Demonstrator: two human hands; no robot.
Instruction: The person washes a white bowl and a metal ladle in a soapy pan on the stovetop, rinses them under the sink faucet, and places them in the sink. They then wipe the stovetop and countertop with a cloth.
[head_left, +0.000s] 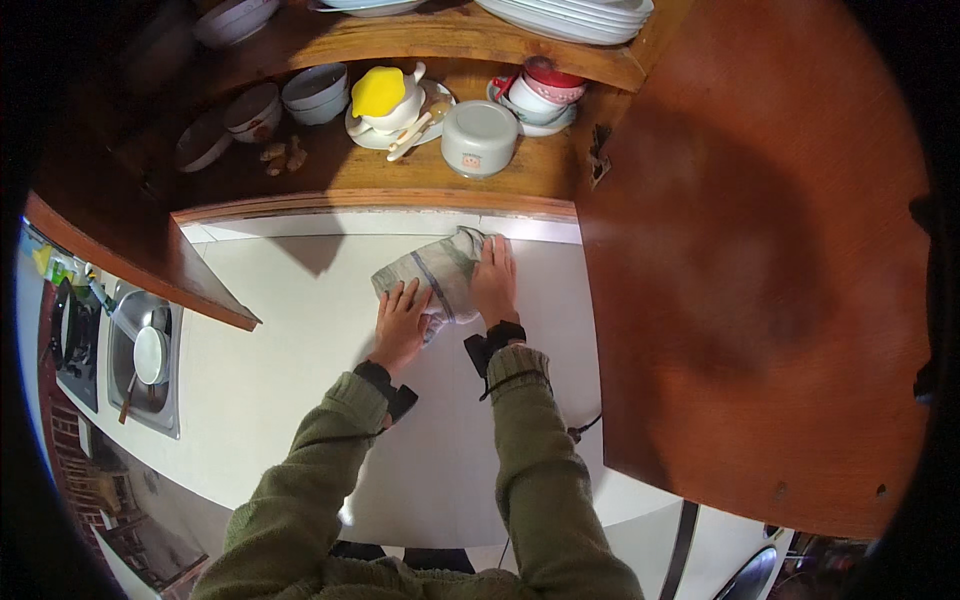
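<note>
A folded grey cloth (439, 274) with a dark stripe lies on the white countertop (285, 360), close to the low white ledge at the back. My left hand (401, 326) rests on the cloth's near left part, palm down with the fingers spread. On its right end lies my right hand (495, 281), flat, with the fingers pointing to the back. Both hands press on the cloth from above; whether any of it is gripped under the palms is hidden. Each wrist carries a black strap with a small device.
Above the counter is an open wooden cabinet with bowls (315, 94), a grey lidded container (480, 139), stacked cups (551, 90) and plates (570, 19). Its doors stand open at right (750, 262) and left (150, 262). A steel sink (169, 412) holding a pot lies left, beside a stove (79, 382).
</note>
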